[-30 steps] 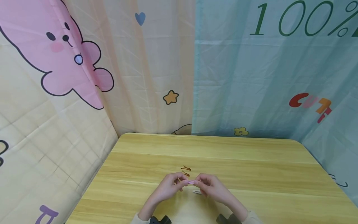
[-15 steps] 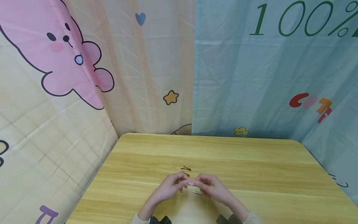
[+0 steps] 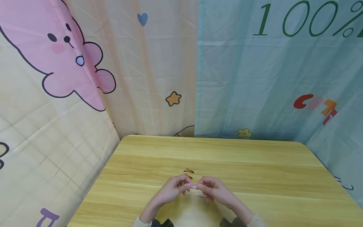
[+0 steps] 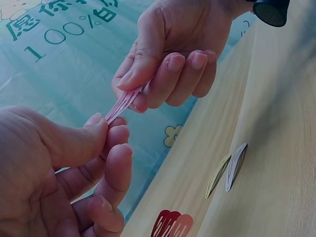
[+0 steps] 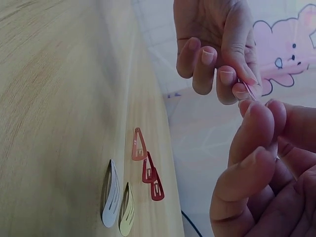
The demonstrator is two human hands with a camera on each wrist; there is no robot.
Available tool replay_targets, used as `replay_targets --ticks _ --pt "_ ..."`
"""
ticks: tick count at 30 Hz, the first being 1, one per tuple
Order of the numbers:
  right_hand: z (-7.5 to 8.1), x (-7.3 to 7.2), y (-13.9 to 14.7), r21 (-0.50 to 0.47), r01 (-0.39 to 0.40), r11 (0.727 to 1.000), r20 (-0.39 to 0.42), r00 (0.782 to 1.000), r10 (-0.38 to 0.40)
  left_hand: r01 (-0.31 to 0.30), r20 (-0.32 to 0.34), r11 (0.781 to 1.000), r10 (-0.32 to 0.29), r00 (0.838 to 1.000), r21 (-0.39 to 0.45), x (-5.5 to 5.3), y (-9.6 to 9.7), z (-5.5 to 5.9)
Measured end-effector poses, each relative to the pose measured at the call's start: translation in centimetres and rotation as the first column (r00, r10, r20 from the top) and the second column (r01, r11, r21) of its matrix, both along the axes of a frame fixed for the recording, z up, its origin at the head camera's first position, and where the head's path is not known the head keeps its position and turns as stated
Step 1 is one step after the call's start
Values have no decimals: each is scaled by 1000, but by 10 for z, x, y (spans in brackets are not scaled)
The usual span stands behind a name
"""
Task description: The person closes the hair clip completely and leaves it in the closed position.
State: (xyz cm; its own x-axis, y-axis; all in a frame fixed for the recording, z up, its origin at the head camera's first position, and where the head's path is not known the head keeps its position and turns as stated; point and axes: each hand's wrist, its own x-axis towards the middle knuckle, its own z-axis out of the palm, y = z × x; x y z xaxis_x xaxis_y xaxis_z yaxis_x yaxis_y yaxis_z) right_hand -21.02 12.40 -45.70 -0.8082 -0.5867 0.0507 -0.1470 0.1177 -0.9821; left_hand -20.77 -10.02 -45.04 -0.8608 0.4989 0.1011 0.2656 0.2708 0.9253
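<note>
A pink snap hair clip is held above the table between both hands. My left hand pinches one end between thumb and fingertips, and my right hand pinches the other. In the right wrist view, fingers cover most of the pink hair clip. A whitish hair clip and a pale yellow hair clip lie side by side on the table below. Near them are an orange-red hair clip and two dark red hair clips, the latter overlapping.
The wooden table reaches back to printed curtains along its far edge. Another curtain hangs at the left side. A dark wrist camera sits on the right forearm, with a matching one on the left.
The pink hair clip has sunk very slightly toward the person between the fingertips. Both hands keep their pinch and stay nearly still; the clips on the table have not moved.
</note>
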Motion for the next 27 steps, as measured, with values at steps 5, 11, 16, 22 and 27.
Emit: replay_targets --ticks 5,11,16,22,27 --pt "1 1 0 -7 -9 1000 -1 1000 8 16 15 1000 -16 1000 23 0 -1 0" --pt "2 1 0 -17 -22 1000 5 1000 22 26 30 998 -28 999 51 0 -2 0" --pt "4 1 0 -24 -29 999 46 998 30 36 58 997 -39 998 61 1 -3 1" --pt "4 1 0 -9 -15 1000 62 998 16 41 65 998 -44 997 55 0 -3 2" --pt "4 1 -1 -6 -9 1000 70 997 10 42 63 998 -45 997 49 -1 -4 1"
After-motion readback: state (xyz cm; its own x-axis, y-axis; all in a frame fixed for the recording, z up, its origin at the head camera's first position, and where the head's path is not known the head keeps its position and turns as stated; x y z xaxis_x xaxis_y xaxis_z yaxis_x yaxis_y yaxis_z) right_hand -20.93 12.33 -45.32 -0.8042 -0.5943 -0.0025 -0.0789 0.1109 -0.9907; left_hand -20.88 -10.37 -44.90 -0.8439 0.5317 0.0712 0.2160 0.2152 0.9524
